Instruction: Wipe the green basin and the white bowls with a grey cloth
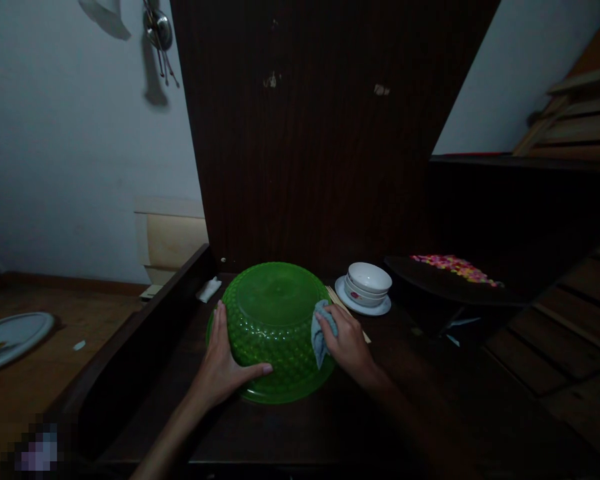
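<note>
A green plastic basin [273, 313] lies upside down on a dark wooden surface [290, 427]. My left hand [225, 363] rests flat against the basin's near left side, fingers stretched out and thumb along the lower wall. My right hand [347, 343] is closed on a small grey-blue cloth [320, 333] and presses it against the basin's right side.
Stacked white bowls on a white plate [365, 288] stand just right of the basin, with chopsticks [347, 312] beside them. A dark tray with coloured bits [450, 270] sits further right. A white scrap [209, 289] lies at the back left. A raised wooden edge [145, 333] borders the left.
</note>
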Available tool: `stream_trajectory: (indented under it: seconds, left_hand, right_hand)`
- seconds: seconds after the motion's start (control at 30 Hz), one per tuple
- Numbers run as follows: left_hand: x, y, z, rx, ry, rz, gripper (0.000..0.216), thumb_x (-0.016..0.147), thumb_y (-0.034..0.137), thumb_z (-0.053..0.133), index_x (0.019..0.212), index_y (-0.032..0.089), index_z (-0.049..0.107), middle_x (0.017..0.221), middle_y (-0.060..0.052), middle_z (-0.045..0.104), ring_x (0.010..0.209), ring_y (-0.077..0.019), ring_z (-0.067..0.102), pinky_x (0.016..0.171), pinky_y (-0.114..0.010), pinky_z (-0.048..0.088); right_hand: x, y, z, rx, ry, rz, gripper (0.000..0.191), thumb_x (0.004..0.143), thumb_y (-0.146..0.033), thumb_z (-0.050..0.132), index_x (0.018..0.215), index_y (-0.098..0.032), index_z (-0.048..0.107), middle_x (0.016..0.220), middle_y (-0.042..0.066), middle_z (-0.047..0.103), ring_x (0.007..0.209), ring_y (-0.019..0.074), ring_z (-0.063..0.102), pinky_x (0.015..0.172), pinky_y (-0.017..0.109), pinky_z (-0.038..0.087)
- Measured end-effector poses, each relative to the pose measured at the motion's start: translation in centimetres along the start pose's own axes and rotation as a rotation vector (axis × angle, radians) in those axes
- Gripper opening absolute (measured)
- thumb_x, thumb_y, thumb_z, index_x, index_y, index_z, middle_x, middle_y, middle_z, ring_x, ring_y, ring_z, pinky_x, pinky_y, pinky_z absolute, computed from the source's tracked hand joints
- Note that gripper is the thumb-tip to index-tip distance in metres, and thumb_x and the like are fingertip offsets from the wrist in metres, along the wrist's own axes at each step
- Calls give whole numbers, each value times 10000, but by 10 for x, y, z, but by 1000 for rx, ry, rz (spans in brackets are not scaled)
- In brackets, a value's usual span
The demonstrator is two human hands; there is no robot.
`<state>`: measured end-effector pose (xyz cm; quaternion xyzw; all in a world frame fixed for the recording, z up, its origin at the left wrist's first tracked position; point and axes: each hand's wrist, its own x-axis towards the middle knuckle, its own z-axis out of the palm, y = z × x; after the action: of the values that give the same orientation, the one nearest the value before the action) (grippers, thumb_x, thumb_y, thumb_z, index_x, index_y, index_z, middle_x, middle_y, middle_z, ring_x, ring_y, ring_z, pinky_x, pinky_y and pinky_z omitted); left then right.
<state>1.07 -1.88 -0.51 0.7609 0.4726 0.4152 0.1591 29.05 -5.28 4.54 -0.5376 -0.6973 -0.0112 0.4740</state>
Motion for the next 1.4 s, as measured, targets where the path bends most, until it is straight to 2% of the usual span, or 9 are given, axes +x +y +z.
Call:
stream_trajectory:
  seconds: [0.3, 0.43, 0.57, 0.67, 0.87, 0.97, 1.1, 1.27, 1.4]
  left_hand:
    - [0, 2, -1, -11, -13, 9, 1480, 579, 610, 861, 1593, 222, -145, 1676, -245, -14, 1533, -455, 35, 1190, -679, 200]
    - [0, 2, -1, -11, -17, 1, 1472, 590, 624, 850, 1591, 211, -147, 1676, -244, -24, 1538, -443, 31, 1198, -666, 194]
    - [0, 2, 0, -13, 4, 8, 1464, 585, 640, 846, 1595, 206, -121, 1675, -245, 6, 1537, -443, 59, 1196, -664, 206]
    - [0, 2, 0, -4, 11, 11, 1472, 578, 648, 845, 1595, 202, -121, 1673, -251, 10, 1533, -454, 67, 1189, -675, 210]
    - [0, 2, -2, 8, -15, 8, 1469, 589, 644, 840, 1590, 195, -137, 1671, -257, -6, 1537, -447, 48, 1193, -678, 194]
    - [0, 2, -1, -4, -13, -4, 1475, 583, 642, 843, 1591, 194, -135, 1672, -257, -10, 1538, -444, 46, 1195, -675, 188]
    - [1, 2, 0, -27, 5, -10, 1471, 570, 615, 861, 1598, 200, -107, 1673, -250, 18, 1537, -445, 58, 1200, -670, 180]
    - [2, 2, -1, -30, 4, -14, 1473, 562, 605, 868, 1601, 199, -93, 1674, -248, 29, 1535, -448, 68, 1201, -669, 186]
    - [2, 3, -1, -15, -7, -20, 1471, 574, 631, 851, 1597, 201, -114, 1675, -249, 8, 1537, -443, 58, 1197, -672, 187]
  right_hand:
    - [60, 71, 6, 127, 19, 165, 253, 878, -418, 506, 771, -208, 600, 697, 16, 650, 678, 202, 611, 656, 308, 469]
    - [69, 83, 22, 199, 68, 201, 292, 857, -455, 501, 794, -197, 622, 774, 37, 674, 782, 218, 635, 752, 342, 504]
    - [53, 79, 34, 261, 169, 243, 410, 893, -508, 460, 966, -166, 674, 961, 98, 714, 941, 242, 649, 884, 406, 511]
    - [33, 72, 35, 294, 229, 286, 441, 906, -518, 472, 1036, -156, 686, 1013, 118, 734, 965, 252, 664, 896, 423, 523]
    - [-20, 41, 27, 309, 299, 343, 374, 921, -472, 540, 1045, -158, 703, 1026, 140, 761, 929, 259, 706, 822, 398, 575]
    - [-48, 22, 22, 254, 317, 337, 278, 916, -425, 579, 1003, -195, 708, 1058, 139, 758, 962, 282, 709, 829, 435, 589]
    - [-63, 18, 7, 155, 180, 295, 266, 873, -356, 626, 1088, -218, 700, 1095, 137, 756, 985, 300, 724, 838, 451, 608]
    - [-49, 31, -14, 161, -19, 233, 653, 801, -183, 557, 1450, -181, 488, 1374, 149, 636, 1228, 280, 645, 1002, 453, 558]
    - [-36, 33, -25, 57, -149, 112, 818, 780, -122, 527, 1568, -201, 324, 1477, 141, 548, 1307, 264, 584, 1070, 454, 506]
